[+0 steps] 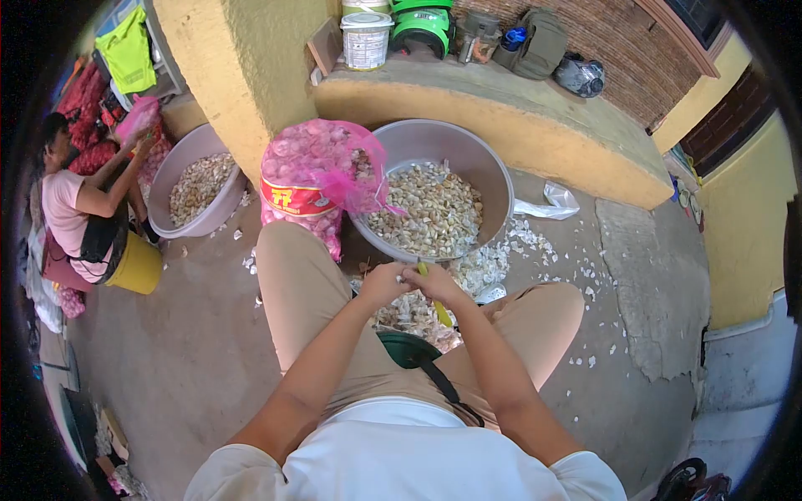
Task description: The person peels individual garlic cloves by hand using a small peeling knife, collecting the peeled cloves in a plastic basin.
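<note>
Both my hands meet just in front of the near rim of a large grey tub [511,188] of garlic cloves [430,209]. My right hand [434,282] is closed on a yellow-green knife [440,311], whose handle slants down toward my lap. My left hand [384,284] touches it, fingers pinched on something too small to make out. Beneath them lies a heap of garlic and peels [418,317], partly hidden by my hands. A pink mesh sack [309,159] of garlic bulbs stands left of the tub.
Loose peels [484,271] litter the floor right of the tub. A co-worker [83,196] sits on a yellow bucket [136,265] at the left, beside another tub [232,200]. Behind, a ledge [468,92] holds buckets [366,42], a green helmet [420,33] and a bag [540,43].
</note>
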Available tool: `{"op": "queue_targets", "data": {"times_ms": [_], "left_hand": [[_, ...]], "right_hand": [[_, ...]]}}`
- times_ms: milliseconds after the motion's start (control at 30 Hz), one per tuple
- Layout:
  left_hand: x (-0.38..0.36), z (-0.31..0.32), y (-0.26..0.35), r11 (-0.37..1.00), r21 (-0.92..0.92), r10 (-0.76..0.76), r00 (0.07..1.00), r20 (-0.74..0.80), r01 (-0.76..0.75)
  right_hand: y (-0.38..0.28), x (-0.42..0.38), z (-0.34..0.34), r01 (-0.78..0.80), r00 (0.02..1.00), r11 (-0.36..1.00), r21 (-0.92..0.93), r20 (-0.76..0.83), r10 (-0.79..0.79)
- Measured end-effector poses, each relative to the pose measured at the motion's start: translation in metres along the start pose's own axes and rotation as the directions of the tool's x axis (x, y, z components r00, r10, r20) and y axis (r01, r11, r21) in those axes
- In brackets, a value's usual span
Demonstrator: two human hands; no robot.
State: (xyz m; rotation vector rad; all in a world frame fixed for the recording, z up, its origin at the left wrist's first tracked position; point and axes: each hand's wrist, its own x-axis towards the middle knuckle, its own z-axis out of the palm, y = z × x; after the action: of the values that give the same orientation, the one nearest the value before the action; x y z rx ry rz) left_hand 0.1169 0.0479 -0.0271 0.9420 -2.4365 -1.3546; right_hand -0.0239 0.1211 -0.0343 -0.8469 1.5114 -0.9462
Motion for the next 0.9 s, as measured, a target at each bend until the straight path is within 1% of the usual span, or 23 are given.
{"op": "queue_targets", "data": {"times_ms": [33,67,100,200,267,300,367,400,433,467,500,600,667,700,800,900], "left_hand": [[0.001,0.002,-0.003,1.0,0.021,-0.019,1.0,-0.001,0.019],[0.002,0.005,-0.005,0.998,0.041,-0.038,0.999,-0.002,0.038],[0.001,0.006,-0.005,0.996,0.062,-0.057,0.998,-0.003,0.057],[0.0,0.007,-0.003,0.998,0.056,-0.027,0.999,-0.026,0.028],[0.005,0.015,-0.013,0.995,-0.097,-0.019,0.992,-0.123,0.007],[0.008,0.019,-0.021,0.985,-0.172,-0.023,0.985,-0.171,-0.007],[0.02,0.02,-0.039,0.91,-0.403,-0.167,0.974,-0.15,0.094],[0.022,0.016,-0.04,0.848,-0.511,-0.237,0.963,-0.126,0.142],[0.022,0.015,-0.04,0.754,-0.636,-0.271,0.96,-0.072,0.165],[0.021,0.013,-0.041,0.642,-0.744,-0.294,0.956,-0.014,0.186],[0.02,0.01,-0.038,0.513,-0.833,-0.308,0.95,0.046,0.206],[0.017,0.009,-0.029,0.429,-0.849,-0.396,0.909,0.129,0.307],[0.015,0.007,-0.023,0.436,-0.854,-0.386,0.916,0.107,0.284],[0.015,0.008,-0.022,0.439,-0.856,-0.38,0.92,0.098,0.272],[0.021,0.012,-0.033,0.451,-0.861,-0.355,0.932,0.07,0.236],[0.025,0.017,-0.038,0.438,-0.863,-0.389,0.919,0.071,0.252]], "right_hand": [[-0.002,-0.001,0.002,-0.003,1.0,0.991,-0.136,0.009,0.004],[-0.004,-0.003,0.0,-0.042,0.999,0.996,-0.081,0.029,0.045],[-0.003,-0.004,-0.001,-0.041,0.999,0.997,-0.061,0.02,0.043],[0.005,0.0,-0.008,-0.055,0.998,0.998,-0.021,-0.018,0.055],[0.011,0.005,-0.013,-0.09,0.995,0.996,-0.021,-0.047,0.089],[0.013,0.007,-0.019,-0.12,0.992,0.983,-0.136,-0.062,0.112],[0.012,0.009,-0.034,-0.178,0.984,0.916,-0.358,-0.095,0.154],[0.002,0.003,-0.037,-0.163,0.984,0.925,-0.342,-0.127,0.126],[0.008,0.011,-0.042,-0.12,0.975,0.988,-0.093,-0.198,0.1],[0.017,0.022,-0.048,-0.05,0.958,0.986,0.158,-0.273,0.092],[0.011,0.025,-0.049,0.043,0.933,0.919,0.392,-0.345,0.104],[-0.007,0.021,-0.054,0.019,0.864,0.866,0.499,-0.443,0.237],[-0.013,0.015,-0.045,0.006,0.938,0.961,0.277,-0.335,0.091],[-0.016,0.011,-0.038,0.014,0.964,0.987,0.159,-0.265,0.029],[-0.04,-0.003,-0.008,-0.023,0.999,0.991,-0.131,0.024,0.026],[-0.042,-0.003,0.005,0.049,0.984,0.968,-0.248,0.178,-0.004]]}}
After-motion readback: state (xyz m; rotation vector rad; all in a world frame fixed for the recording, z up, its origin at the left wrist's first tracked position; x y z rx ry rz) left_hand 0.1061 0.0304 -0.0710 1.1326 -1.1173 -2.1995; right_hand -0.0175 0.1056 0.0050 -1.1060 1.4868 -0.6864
